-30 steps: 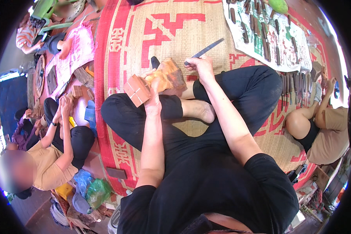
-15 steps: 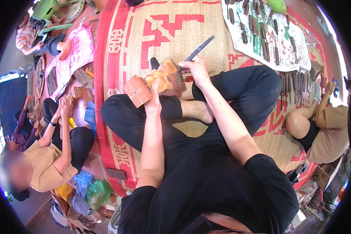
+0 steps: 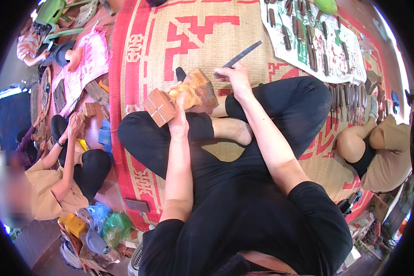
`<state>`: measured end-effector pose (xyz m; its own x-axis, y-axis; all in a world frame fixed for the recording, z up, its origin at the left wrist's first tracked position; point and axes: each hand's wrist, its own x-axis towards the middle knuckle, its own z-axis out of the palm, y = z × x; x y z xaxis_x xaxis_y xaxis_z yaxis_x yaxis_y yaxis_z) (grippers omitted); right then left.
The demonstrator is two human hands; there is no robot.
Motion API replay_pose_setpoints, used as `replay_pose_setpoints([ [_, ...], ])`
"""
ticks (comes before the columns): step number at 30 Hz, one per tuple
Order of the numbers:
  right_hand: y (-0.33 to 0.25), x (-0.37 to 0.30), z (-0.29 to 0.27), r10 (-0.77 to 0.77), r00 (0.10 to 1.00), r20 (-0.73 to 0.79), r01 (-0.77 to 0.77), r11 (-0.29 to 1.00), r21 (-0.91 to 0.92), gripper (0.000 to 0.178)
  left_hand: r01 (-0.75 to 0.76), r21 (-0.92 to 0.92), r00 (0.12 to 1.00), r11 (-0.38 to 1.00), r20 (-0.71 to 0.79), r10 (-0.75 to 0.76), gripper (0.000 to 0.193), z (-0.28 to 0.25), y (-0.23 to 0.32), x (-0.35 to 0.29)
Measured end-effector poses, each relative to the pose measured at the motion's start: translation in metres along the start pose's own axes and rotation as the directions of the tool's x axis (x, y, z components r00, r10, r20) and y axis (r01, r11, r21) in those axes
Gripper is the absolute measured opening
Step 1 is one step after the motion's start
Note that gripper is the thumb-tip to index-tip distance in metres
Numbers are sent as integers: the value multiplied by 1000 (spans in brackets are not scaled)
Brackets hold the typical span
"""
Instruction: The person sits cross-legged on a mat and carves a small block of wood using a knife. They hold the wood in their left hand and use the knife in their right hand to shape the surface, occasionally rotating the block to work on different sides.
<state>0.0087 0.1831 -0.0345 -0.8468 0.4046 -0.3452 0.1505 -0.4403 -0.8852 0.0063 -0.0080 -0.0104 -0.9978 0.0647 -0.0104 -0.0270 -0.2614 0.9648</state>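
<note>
I sit cross-legged with a partly carved piece of wood [image 3: 197, 91] over my lap. At its near left end is a square reddish-brown block [image 3: 158, 108] marked with pale crossing lines; its far right end is rough and darker. My left hand [image 3: 180, 103] is closed around the carving's narrow middle, its fingers partly hidden by the wood. Just right of the carving, my right hand [image 3: 237, 79] grips a long, flat, dark file [image 3: 240, 57] by its near end. The file points up and to the right, apart from the wood.
Beneath me lies a red and straw-coloured woven mat [image 3: 207, 41]. Several wooden-handled carving tools [image 3: 303, 32] rest on a white cloth [image 3: 280, 49] at far right, with more in a row [image 3: 347, 102] beside it. People sit at left and right. Plastic bags [image 3: 115, 229] lie at near left.
My right hand has moved a little right, taking the file away from the carving's far end. The left hand and the carving have barely shifted.
</note>
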Motion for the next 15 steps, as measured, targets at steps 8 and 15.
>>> replay_pose_setpoints([
  [8,1,-4,5,26,998,50,-27,1000,16,8,-67,115,998,991,-12,69,26,5,1,2],
  [15,-6,-14,16,55,993,103,-46,995,-87,12,7,-4,1000,1000,5,-7,34,-3,-4,3],
])
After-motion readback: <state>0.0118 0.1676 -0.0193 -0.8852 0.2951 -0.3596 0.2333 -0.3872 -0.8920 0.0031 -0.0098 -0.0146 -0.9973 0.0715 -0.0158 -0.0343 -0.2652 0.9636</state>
